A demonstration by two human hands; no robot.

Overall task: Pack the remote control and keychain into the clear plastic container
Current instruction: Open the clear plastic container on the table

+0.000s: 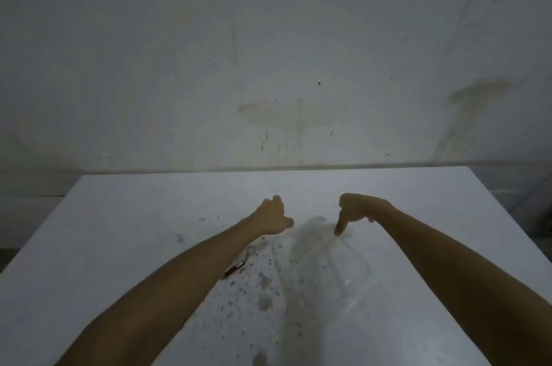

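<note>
Clear plastic, faint against the pale top, marks out the shallow rounded-rectangle container (334, 270), which lies on the white speckled surface (119, 246) between the two forearms, nearer the right one. Its rim catches a small glint at its near right corner, and I cannot tell whether anything lies inside. Just left of it, partly tucked beside the left forearm, lies the small keychain (239, 261): a thin metal ring with a dark red tag at the nearer end, resting flat on the surface and apart from the container. The remote control cannot be made out. Beyond the container's far edge, the right hand (357, 209) hangs with its fingers curled in and the thumb pointing down toward the far rim; whether it touches the plastic is unclear. The left hand (271, 216) is loosely fisted, thumb jutting toward the right, gripping nothing visible. Behind the surface rises a stained grey-white wall (268, 52).
</note>
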